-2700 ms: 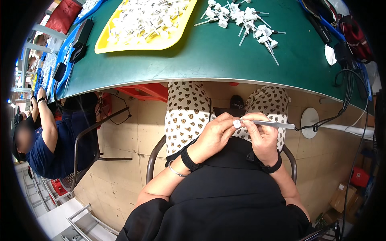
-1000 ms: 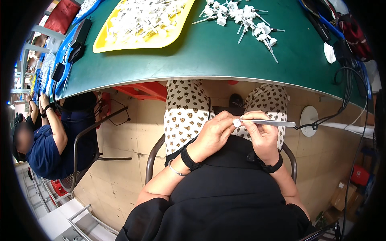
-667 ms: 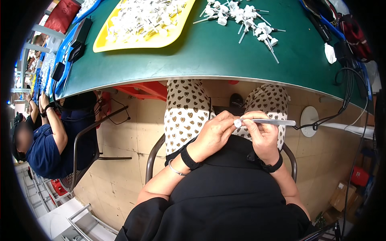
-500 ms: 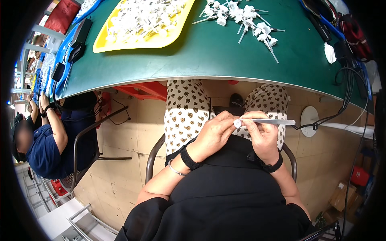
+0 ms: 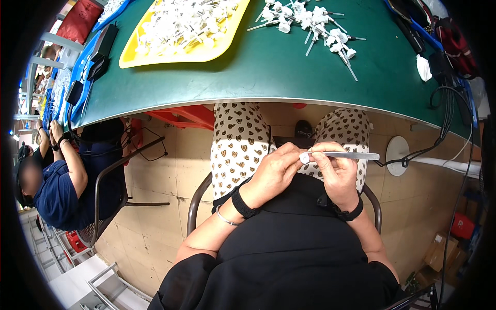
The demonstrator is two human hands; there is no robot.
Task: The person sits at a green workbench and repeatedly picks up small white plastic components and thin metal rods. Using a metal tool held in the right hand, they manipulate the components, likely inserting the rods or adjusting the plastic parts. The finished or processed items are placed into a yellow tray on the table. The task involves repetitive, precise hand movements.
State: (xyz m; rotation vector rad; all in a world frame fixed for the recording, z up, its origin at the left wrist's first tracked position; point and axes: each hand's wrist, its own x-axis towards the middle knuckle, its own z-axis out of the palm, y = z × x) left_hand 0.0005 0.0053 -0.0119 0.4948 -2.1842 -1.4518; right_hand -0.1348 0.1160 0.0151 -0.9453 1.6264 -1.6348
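Above my lap, my left hand point(image 5: 275, 169) pinches a small white round plastic piece point(image 5: 304, 158) between thumb and fingers. My right hand point(image 5: 338, 178) is closed around a slim, flat silver metal tool point(image 5: 359, 155), which looks like tweezers or a small blade handle. The tool's wide end sticks out to the right, while its working tip meets the white piece and is mostly hidden by my fingers. Both hands almost touch at the piece. Beyond them, a loose cluster of white caps with thin tubes point(image 5: 310, 20) lies on the green table point(image 5: 289, 77).
A yellow tray point(image 5: 170, 61) heaped with similar white pieces stands on the table. Black cables point(image 5: 448, 111) hang over its right edge, near a white scrap point(image 5: 423, 68). At the left, a co-worker point(image 5: 62, 188) in dark blue sits on a metal chair point(image 5: 103, 194).
The white piece and the tool have shifted very slightly in my fingers. Both hands keep their grip above my lap, and the table looks the same.
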